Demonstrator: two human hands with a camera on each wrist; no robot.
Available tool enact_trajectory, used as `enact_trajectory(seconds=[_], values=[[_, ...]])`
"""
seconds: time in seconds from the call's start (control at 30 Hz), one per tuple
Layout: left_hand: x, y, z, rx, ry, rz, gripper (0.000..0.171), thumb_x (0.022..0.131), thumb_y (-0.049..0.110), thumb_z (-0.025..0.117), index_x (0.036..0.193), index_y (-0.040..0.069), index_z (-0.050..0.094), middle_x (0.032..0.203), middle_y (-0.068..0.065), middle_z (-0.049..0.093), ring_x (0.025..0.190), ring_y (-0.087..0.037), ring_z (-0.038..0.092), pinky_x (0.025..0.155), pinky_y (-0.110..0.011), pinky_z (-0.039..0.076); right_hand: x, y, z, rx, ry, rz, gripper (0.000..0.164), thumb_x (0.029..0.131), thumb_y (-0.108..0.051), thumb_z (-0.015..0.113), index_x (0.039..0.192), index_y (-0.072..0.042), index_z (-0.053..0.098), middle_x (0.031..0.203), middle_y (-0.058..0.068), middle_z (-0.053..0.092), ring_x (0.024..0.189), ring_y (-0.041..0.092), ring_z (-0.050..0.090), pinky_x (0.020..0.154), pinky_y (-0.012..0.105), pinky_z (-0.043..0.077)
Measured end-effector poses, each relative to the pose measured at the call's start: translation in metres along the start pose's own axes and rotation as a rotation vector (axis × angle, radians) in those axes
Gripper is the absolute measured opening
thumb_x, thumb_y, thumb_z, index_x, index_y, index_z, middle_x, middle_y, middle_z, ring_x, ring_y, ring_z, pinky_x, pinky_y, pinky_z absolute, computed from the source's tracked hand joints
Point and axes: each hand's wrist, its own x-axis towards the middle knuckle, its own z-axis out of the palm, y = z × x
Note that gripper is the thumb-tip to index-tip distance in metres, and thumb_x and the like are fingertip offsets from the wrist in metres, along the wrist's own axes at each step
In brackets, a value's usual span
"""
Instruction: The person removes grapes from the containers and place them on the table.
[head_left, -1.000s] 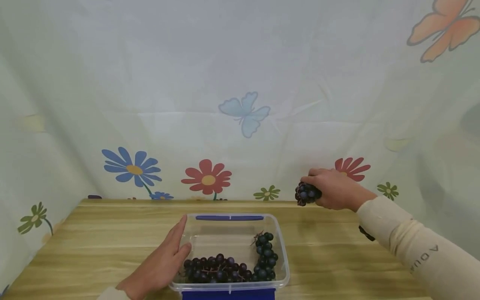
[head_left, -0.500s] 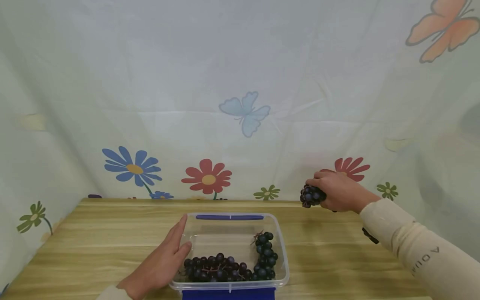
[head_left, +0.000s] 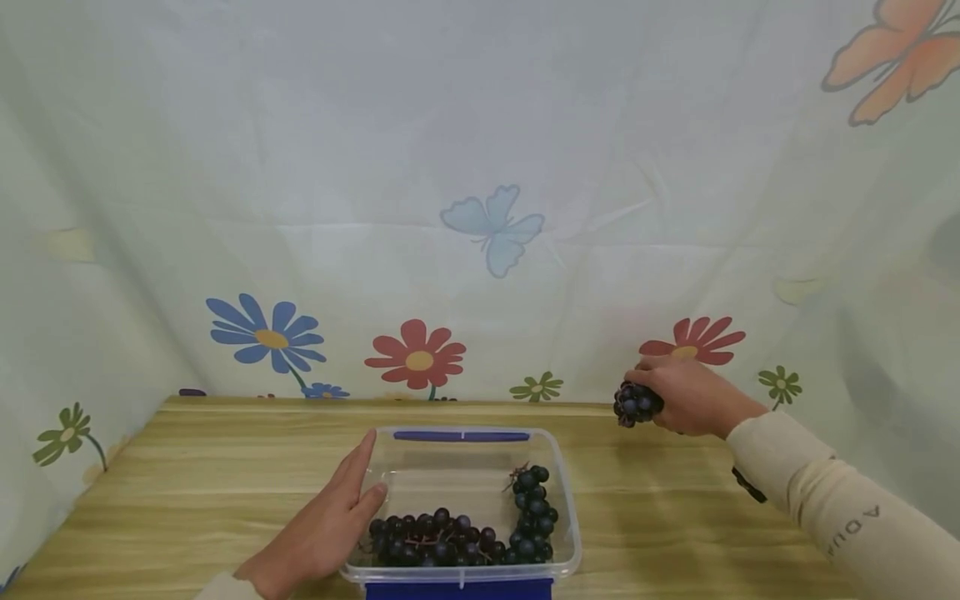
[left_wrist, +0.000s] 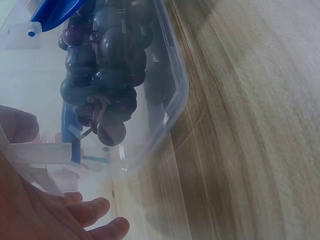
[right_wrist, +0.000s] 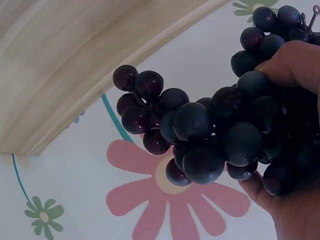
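Note:
A bunch of dark grapes [head_left: 637, 404] is gripped by my right hand [head_left: 696, 397], held up over the far right part of the table. In the right wrist view the thumb and fingers close round this bunch [right_wrist: 200, 127], and part of it juts out past them. My left hand [head_left: 318, 525] lies against the left side of a clear plastic container [head_left: 572, 517], its fingers straight and its thumb near the rim. Inside the container one grape bunch [head_left: 431, 537] lies along the near wall and another bunch [head_left: 534, 512] along the right wall.
The container has blue clasps; the near blue flap [head_left: 459, 591] hangs at its front. A wood-grain table [head_left: 225, 467] spreads around it. Behind stands a pale cloth backdrop [head_left: 337, 167] with printed flowers and butterflies, close behind my right hand.
My right hand has moved a little to the right and down, taking its grape bunch along. The left hand, the container and the grapes in it look unmoved.

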Motion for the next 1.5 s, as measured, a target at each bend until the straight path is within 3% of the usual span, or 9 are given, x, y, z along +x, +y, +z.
enact_trajectory(seconds=[0.3, 0.5, 0.7, 1.0, 1.2, 1.5], values=[[-0.002, -0.001, 0.000, -0.013, 0.001, -0.006, 0.083, 0.109, 0.059, 0.038, 0.168, 0.027, -0.009, 0.178, -0.012, 0.002, 0.163, -0.041, 0.011, 0.124, -0.073, 0.020, -0.007, 0.002, 0.014, -0.020, 0.033, 0.003, 0.044, 0.072, -0.003, 0.090, 0.112, -0.010, 0.073, 0.115, 0.011, 0.073, 0.098, 0.026, 0.069, 0.089, 0.051, 0.063], [-0.005, -0.005, 0.003, -0.019, -0.010, -0.017, 0.085, 0.107, 0.061, 0.040, 0.169, 0.027, -0.007, 0.177, -0.015, 0.004, 0.162, -0.044, 0.013, 0.122, -0.075, 0.023, -0.011, 0.003, 0.026, -0.006, 0.024, -0.001, 0.039, 0.074, -0.004, 0.089, 0.109, -0.010, 0.074, 0.109, 0.007, 0.073, 0.099, 0.024, 0.067, 0.091, 0.051, 0.061], [-0.004, -0.006, 0.003, -0.017, -0.007, -0.014, 0.085, 0.107, 0.062, 0.040, 0.168, 0.028, -0.009, 0.178, -0.013, 0.003, 0.163, -0.042, 0.012, 0.123, -0.073, 0.021, -0.015, 0.004, 0.033, -0.012, -0.007, 0.050, 0.042, 0.076, -0.004, 0.089, 0.115, -0.007, 0.072, 0.116, 0.012, 0.072, 0.102, 0.028, 0.068, 0.094, 0.055, 0.060], [-0.004, -0.005, 0.002, -0.012, -0.006, -0.001, 0.085, 0.107, 0.063, 0.039, 0.168, 0.028, -0.008, 0.178, -0.012, 0.004, 0.163, -0.042, 0.012, 0.123, -0.074, 0.020, -0.022, 0.003, 0.040, 0.014, -0.065, 0.135, 0.042, 0.080, -0.002, 0.085, 0.119, -0.006, 0.071, 0.111, 0.010, 0.070, 0.099, 0.027, 0.067, 0.096, 0.056, 0.060], [-0.004, -0.005, 0.000, 0.001, -0.004, 0.004, 0.085, 0.107, 0.063, 0.038, 0.168, 0.028, -0.008, 0.178, -0.012, 0.004, 0.163, -0.041, 0.012, 0.124, -0.072, 0.021, -0.024, 0.004, 0.044, 0.010, -0.108, 0.172, 0.046, 0.078, 0.000, 0.086, 0.121, -0.006, 0.071, 0.106, 0.010, 0.070, 0.093, 0.024, 0.065, 0.091, 0.056, 0.061], [-0.004, -0.005, -0.001, 0.001, -0.003, 0.014, 0.085, 0.108, 0.061, 0.039, 0.168, 0.027, -0.009, 0.178, -0.013, 0.003, 0.163, -0.042, 0.011, 0.123, -0.073, 0.021, -0.026, 0.004, 0.054, -0.020, -0.057, 0.129, 0.045, 0.080, 0.002, 0.081, 0.123, -0.005, 0.071, 0.109, 0.011, 0.071, 0.102, 0.030, 0.068, 0.086, 0.058, 0.060]])
